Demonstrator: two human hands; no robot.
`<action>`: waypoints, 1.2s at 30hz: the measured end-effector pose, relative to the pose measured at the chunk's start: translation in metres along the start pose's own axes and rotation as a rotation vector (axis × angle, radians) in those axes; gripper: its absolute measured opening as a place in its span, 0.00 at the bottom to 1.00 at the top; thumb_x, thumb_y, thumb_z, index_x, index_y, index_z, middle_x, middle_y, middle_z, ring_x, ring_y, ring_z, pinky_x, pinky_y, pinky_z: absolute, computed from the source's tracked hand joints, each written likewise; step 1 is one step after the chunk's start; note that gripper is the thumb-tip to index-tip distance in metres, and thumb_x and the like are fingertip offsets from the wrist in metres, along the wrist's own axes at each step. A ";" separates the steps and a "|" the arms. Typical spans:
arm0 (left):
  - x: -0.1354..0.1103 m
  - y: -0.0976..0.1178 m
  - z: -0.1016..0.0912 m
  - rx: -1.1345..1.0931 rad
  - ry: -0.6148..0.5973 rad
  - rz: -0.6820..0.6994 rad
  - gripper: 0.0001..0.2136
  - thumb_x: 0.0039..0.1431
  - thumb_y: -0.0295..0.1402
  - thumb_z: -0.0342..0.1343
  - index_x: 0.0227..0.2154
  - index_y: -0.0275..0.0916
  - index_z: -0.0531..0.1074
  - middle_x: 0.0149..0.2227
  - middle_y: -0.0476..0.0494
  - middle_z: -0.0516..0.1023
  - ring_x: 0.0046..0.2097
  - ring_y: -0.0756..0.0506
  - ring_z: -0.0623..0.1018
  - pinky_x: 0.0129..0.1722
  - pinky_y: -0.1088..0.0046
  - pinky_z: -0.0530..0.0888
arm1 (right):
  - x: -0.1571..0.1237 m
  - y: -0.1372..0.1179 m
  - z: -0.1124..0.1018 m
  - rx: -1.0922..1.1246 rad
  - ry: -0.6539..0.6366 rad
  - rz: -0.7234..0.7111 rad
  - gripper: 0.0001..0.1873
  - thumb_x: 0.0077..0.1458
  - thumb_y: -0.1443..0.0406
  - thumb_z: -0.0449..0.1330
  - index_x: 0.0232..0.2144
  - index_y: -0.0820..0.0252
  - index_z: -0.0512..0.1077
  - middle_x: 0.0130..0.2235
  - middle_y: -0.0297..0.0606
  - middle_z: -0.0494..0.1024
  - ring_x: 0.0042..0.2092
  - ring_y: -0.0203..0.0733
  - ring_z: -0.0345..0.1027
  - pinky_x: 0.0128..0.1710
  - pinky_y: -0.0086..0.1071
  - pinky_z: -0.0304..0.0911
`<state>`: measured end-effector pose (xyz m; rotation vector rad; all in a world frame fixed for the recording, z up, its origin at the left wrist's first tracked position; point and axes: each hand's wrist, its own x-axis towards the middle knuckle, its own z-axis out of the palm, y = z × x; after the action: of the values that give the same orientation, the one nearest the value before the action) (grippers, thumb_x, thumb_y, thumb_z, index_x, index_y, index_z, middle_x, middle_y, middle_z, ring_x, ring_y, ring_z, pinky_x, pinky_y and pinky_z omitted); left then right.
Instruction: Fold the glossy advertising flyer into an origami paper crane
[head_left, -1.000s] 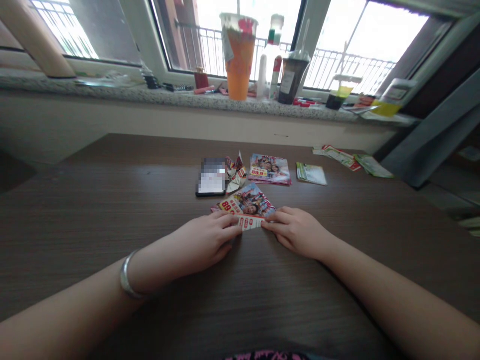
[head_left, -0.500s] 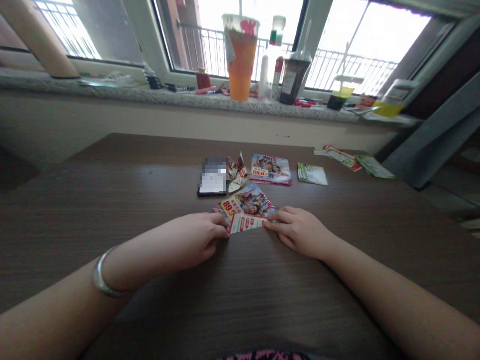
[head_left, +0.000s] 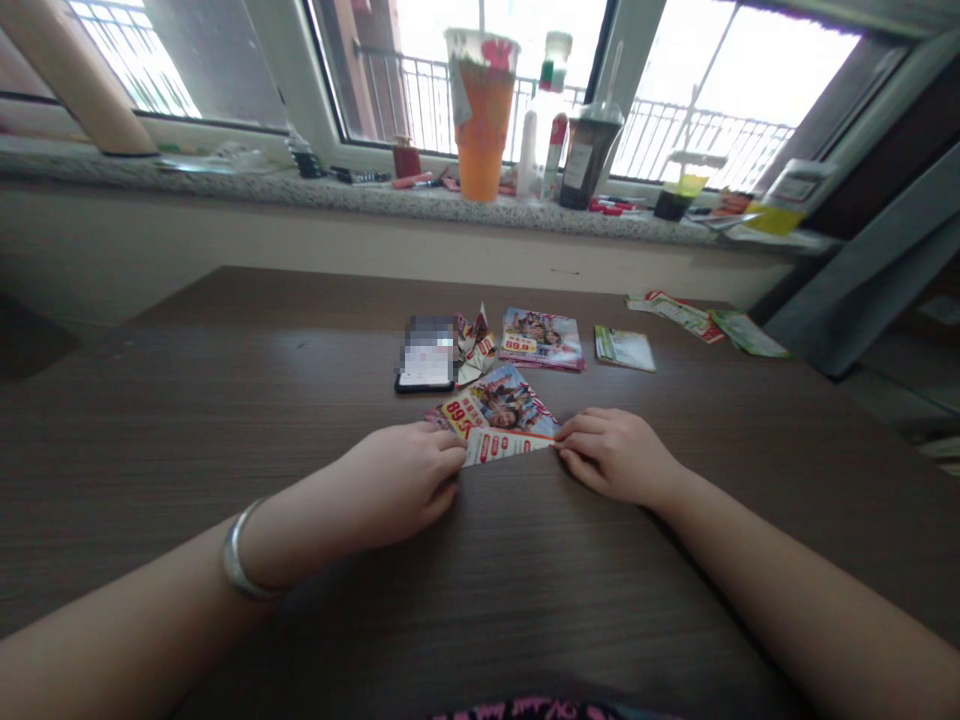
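A colourful printed flyer (head_left: 506, 405) lies on the dark wooden table, its near edge folded over so that a white strip with red print shows. My left hand (head_left: 416, 465) is closed on the flyer's left end, fingers bent over the fold. At the right end of the crease, my right hand (head_left: 619, 450) pinches the corner with fingertips together. Just beyond the flyer stand a crumpled folded paper piece (head_left: 476, 350) and a phone (head_left: 426, 360) with a lit, blurred screen. A stack of similar flyers (head_left: 541, 338) rests behind, to the right.
Right of the stack lies a small green and white paper pile (head_left: 626, 348); more leaflets (head_left: 690, 315) are spread near the far right edge. On the stone windowsill (head_left: 360, 195) stand a tall orange drink cup (head_left: 484, 120), a dark drink cup (head_left: 589, 150) and several bottles.
My right hand has slid a little to the right along the fold, out to the flyer's corner. My left hand has shifted slightly right, and more of the white strip's right end shows.
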<state>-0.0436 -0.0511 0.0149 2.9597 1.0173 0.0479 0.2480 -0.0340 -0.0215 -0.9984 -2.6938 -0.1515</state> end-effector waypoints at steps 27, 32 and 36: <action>-0.007 0.013 0.027 -0.061 0.160 0.066 0.22 0.62 0.39 0.52 0.58 0.44 0.62 0.56 0.39 0.67 0.58 0.37 0.67 0.59 0.55 0.65 | 0.001 0.002 -0.001 0.280 0.240 0.074 0.17 0.58 0.69 0.55 0.50 0.53 0.70 0.52 0.43 0.72 0.54 0.47 0.65 0.53 0.49 0.62; -0.006 0.009 0.029 -0.106 0.161 0.068 0.21 0.62 0.38 0.53 0.57 0.43 0.64 0.60 0.37 0.64 0.62 0.36 0.64 0.60 0.53 0.63 | 0.003 0.000 -0.003 0.241 0.228 0.004 0.17 0.57 0.68 0.56 0.49 0.53 0.71 0.53 0.41 0.72 0.56 0.47 0.61 0.56 0.50 0.59; -0.003 0.008 0.031 -0.131 0.176 0.075 0.16 0.64 0.37 0.50 0.53 0.42 0.67 0.62 0.38 0.63 0.65 0.39 0.60 0.64 0.53 0.58 | 0.001 0.004 -0.001 0.208 0.231 0.028 0.16 0.57 0.67 0.56 0.48 0.53 0.72 0.53 0.41 0.72 0.60 0.49 0.57 0.58 0.52 0.57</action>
<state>-0.0400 -0.0596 -0.0160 2.9124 0.8804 0.3672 0.2499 -0.0310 -0.0200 -0.8957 -2.4274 0.0182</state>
